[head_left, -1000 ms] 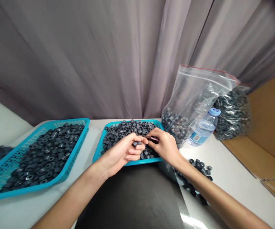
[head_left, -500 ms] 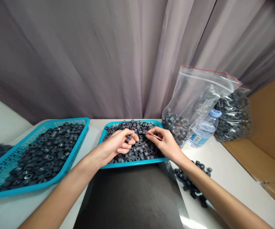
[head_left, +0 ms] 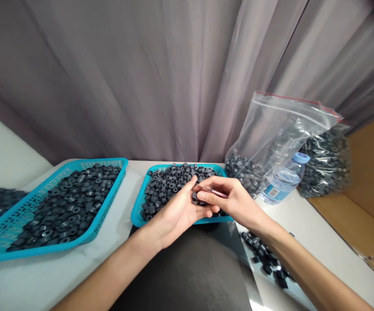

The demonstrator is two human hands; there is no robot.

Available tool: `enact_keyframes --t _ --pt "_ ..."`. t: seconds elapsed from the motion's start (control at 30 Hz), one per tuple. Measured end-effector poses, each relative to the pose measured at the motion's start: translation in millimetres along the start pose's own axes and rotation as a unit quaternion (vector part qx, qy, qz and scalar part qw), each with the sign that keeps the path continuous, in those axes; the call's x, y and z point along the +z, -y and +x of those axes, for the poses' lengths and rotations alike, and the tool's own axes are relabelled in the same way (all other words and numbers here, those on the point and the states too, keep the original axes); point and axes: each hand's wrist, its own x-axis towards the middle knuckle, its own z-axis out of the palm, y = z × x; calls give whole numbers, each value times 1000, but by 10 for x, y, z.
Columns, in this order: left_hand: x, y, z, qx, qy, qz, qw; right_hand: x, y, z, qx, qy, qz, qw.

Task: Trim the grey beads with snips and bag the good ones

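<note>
My left hand (head_left: 179,211) lies palm up over the near edge of the small blue tray (head_left: 138,203), fingers stretched out, with a few dark ring parts (head_left: 194,199) resting near its fingertips. My right hand (head_left: 230,199) meets it from the right, its fingers pinched on a thin rod (head_left: 214,191) that points left over the left palm. The tray is heaped with small dark grey ring parts (head_left: 169,183).
A larger blue tray (head_left: 109,216) of ring parts sits at the left. A black mat (head_left: 187,268) lies in front of me. Loose rings (head_left: 266,259) lie under my right forearm. Zip bags (head_left: 271,142) of rings, a water bottle (head_left: 282,179) and a cardboard box (head_left: 368,185) stand right.
My left hand has turned palm up and opened, moving toward me off the pile. My right hand has come left to meet it with the rod. The view has shifted slightly left.
</note>
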Motion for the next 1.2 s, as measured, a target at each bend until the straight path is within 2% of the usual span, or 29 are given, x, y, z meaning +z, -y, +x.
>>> enact_keyframes --t 0.13,0.37,0.57,0.67,0.83,1.2 --pt "-2 17 -10 -5 -20 -42 999 -28 29 -22 6 5 -31 999" --pt "-19 20 1 -28 -1 -99 995 -128 177 -59 32 -10 -77 996" --pt "73 43 -39 5 -11 -91 996 -184 380 -144 20 1 -104 994" --pt "142 28 -85 11 -26 -111 993 -161 434 -212 3 10 -196 981" --pt "209 5 -136 14 -40 -106 993 -100 444 -282 -16 23 -359 933" --pt "205 50 -119 36 -22 -60 997 -83 435 -268 -30 25 -384 922"
